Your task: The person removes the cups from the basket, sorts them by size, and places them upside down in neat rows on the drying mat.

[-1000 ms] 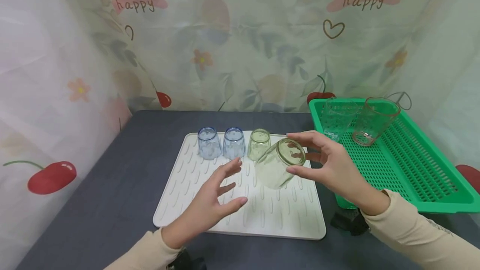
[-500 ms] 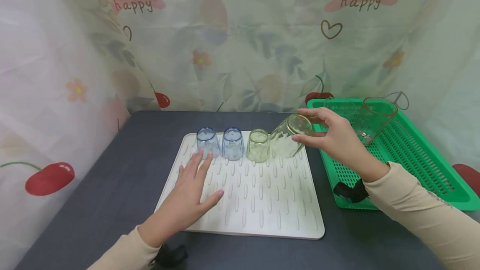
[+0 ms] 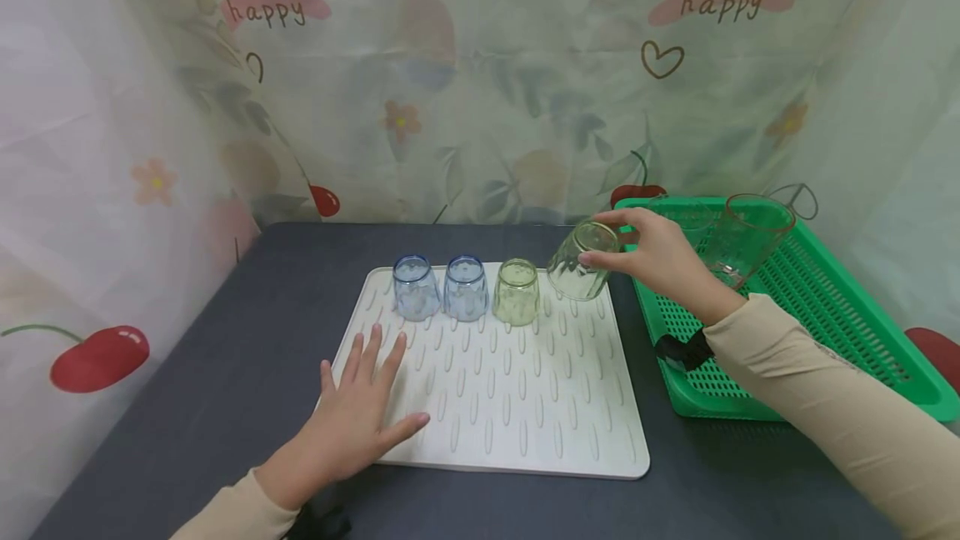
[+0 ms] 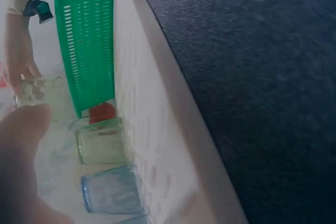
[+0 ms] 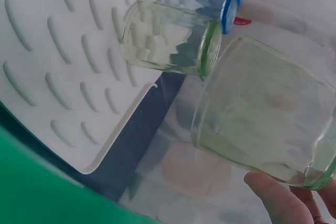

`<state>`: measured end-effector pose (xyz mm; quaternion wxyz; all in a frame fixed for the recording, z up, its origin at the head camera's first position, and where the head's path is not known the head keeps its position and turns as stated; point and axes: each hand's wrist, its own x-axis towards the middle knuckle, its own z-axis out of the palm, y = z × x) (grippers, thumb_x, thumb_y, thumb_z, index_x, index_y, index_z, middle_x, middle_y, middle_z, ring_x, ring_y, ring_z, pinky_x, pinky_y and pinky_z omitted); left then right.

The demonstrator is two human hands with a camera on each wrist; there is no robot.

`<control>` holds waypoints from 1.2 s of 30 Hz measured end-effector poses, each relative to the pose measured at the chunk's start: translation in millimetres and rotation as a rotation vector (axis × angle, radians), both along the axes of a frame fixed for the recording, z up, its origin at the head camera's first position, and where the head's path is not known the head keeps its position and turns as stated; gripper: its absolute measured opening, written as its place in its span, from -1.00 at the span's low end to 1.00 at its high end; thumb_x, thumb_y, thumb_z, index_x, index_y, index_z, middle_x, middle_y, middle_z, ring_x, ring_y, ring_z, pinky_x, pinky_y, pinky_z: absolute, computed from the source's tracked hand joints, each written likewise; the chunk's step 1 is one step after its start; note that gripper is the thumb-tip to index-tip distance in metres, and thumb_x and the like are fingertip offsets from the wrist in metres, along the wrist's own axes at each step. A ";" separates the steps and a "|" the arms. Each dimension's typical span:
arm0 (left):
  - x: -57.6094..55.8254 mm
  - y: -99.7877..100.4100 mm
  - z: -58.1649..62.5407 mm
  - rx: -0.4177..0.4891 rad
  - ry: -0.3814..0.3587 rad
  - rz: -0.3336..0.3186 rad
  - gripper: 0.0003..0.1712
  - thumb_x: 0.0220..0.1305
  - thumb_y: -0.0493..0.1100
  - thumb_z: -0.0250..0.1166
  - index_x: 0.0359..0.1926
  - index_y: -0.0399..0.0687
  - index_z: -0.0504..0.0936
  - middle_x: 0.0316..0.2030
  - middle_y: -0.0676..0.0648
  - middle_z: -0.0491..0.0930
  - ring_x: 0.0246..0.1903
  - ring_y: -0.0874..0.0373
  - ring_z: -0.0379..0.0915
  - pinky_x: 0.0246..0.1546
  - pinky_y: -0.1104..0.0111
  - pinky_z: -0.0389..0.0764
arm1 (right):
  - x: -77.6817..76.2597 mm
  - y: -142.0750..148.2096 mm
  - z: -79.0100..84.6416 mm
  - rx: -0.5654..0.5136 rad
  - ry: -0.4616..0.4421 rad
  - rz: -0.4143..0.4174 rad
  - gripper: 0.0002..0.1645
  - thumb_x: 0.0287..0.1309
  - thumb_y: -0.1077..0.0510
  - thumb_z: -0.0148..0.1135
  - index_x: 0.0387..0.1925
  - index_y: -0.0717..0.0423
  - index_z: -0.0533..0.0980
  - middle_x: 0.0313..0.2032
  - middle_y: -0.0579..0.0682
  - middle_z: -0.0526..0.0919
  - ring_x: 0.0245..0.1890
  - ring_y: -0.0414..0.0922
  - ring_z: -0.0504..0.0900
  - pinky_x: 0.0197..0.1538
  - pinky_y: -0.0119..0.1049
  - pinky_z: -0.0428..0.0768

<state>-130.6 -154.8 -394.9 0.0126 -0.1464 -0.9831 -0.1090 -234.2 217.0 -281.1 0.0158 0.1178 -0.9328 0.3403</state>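
Observation:
My right hand (image 3: 667, 261) grips a pale green glass (image 3: 579, 272) near its base, thumb on the near side. The glass is tilted, mouth down, over the back right corner of a white ridged drying mat (image 3: 517, 415); in the right wrist view this glass (image 5: 268, 108) hangs above the mat. Left of it a second green glass (image 3: 517, 298) and two blue glasses, one (image 3: 466, 294) beside the other (image 3: 416, 294), stand upside down in a row along the back of the mat. My left hand (image 3: 348, 415), fingers spread, is over the mat's front left part and holds nothing.
A green plastic basket (image 3: 712, 405) stands right of the mat on the dark table (image 3: 187, 407). Inside it are a pink-rimmed glass (image 3: 750, 240) and a clear glass, mostly hidden behind my right hand. A patterned curtain (image 3: 495, 107) hangs behind the table.
My right hand has carried the green glass back from in front of the row to the row's right end, turning it more upright. My left hand has drawn away leftward and toward me, fingers spreading.

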 end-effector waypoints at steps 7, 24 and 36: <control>-0.6 -5.4 -5.9 -0.040 -0.083 0.009 0.17 0.10 0.54 0.12 0.54 0.05 -0.06 0.51 -0.29 -0.22 0.47 -0.35 -0.31 0.11 -0.54 -0.14 | -15.1 -1.5 -8.0 0.017 -0.037 0.000 -0.15 0.07 -0.22 0.37 0.30 0.11 0.36 0.29 0.18 0.38 0.17 0.16 0.50 0.04 0.04 0.55; -1.9 -10.3 -17.8 -0.068 -0.308 0.013 0.19 0.04 0.53 0.18 0.52 0.03 -0.01 0.50 -0.32 -0.18 0.45 -0.39 -0.29 0.09 -0.56 -0.21 | -43.5 -5.2 -23.7 0.058 -0.107 0.049 -0.13 0.12 -0.10 0.38 0.36 0.18 0.29 0.32 0.23 0.34 0.25 0.17 0.38 0.17 0.10 0.44; -3.4 -10.9 -18.5 -0.081 -0.360 0.004 0.17 0.06 0.54 0.13 0.53 0.07 -0.01 0.51 -0.29 -0.23 0.46 -0.37 -0.36 0.11 -0.55 -0.29 | -53.5 -18.5 -39.7 0.056 -0.194 0.020 -0.14 0.14 0.02 0.38 0.37 0.24 0.24 0.35 0.29 0.28 0.34 0.22 0.27 0.23 0.11 0.41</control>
